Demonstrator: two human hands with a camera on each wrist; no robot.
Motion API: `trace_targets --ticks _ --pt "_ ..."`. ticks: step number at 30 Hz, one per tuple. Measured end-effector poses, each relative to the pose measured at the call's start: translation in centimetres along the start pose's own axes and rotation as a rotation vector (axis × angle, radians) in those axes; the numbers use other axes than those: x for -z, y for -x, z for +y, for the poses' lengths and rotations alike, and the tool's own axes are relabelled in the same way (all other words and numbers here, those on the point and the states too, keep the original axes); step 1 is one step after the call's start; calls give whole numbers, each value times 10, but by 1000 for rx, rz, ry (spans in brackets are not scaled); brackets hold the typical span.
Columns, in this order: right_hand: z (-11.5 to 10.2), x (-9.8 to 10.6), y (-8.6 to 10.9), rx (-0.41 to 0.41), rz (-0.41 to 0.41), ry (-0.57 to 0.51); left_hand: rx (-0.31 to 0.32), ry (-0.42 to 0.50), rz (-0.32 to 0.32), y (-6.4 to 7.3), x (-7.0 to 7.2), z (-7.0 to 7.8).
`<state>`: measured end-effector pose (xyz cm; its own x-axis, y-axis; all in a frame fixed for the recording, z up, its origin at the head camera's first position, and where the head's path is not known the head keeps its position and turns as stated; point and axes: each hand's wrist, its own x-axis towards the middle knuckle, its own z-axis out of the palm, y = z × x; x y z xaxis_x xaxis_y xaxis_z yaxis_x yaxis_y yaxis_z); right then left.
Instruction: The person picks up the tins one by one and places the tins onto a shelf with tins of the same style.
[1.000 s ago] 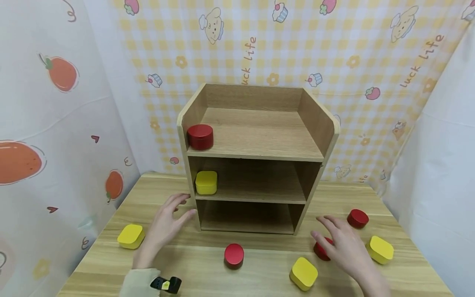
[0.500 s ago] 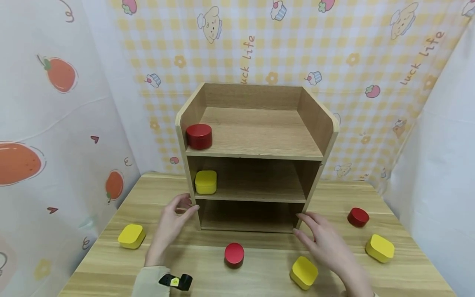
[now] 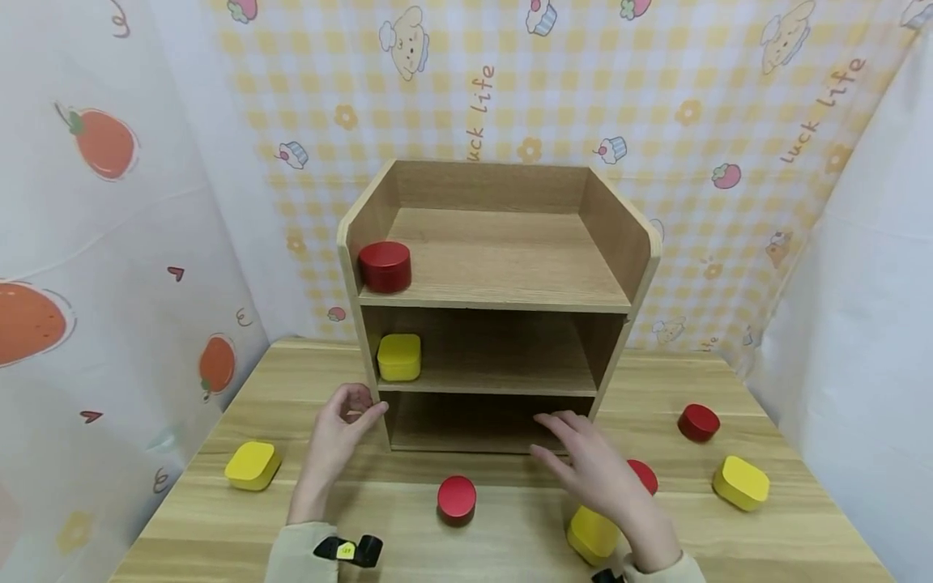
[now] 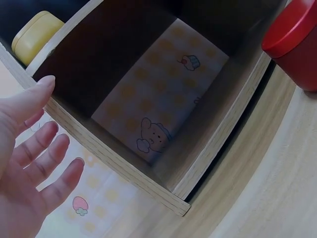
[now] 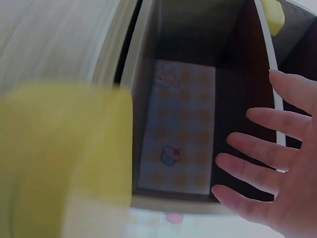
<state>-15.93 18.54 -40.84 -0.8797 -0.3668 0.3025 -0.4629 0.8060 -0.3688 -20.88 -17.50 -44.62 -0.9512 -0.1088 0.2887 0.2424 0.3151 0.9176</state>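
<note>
A wooden three-tier shelf stands on the table. My left hand is beside its lower left side panel, the thumb tip overlapping the front edge and the fingers loosely bent outside it. My right hand hovers before the lowest compartment, fingers spread and holding nothing. A red round tin sits at the left of the top tier. Below it, a yellow rounded-square tin stands on the middle tier. The right hand and wrist partly hide a red round tin and a yellow tin.
On the table, a red tin lies in front of the shelf and a yellow tin at the left. Another red tin and yellow tin lie at the right. Patterned cloth hangs behind the shelf.
My right hand has moved left from above the red tin on the right to the front of the lowest compartment. The left hand has come closer to the shelf's left edge.
</note>
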Motion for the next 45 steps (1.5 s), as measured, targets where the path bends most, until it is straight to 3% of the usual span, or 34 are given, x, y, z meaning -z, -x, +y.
trace_targets --ticks 7,15,19,23,26,31,38,45 --pt "-13 -15 -11 -43 -46 -82 17 85 -18 -2 -1 2" --pt "-29 -37 -21 23 -54 -212 51 101 -33 -1 1 3" --pt "-34 -45 -24 46 -73 -259 30 112 -28 0 2 2" --pt "-37 -52 -26 50 -126 -305 39 87 -42 3 3 21" --pt "-38 -58 -27 51 -170 -342 55 79 -47 3 2 23" --pt "-39 -66 -26 59 -210 -383 32 105 -31 1 1 0" --pt "-41 -73 -24 28 -262 -443 35 70 -24 2 1 -2" --pt "-42 -77 -25 38 -331 -410 29 54 -16 0 0 -3"
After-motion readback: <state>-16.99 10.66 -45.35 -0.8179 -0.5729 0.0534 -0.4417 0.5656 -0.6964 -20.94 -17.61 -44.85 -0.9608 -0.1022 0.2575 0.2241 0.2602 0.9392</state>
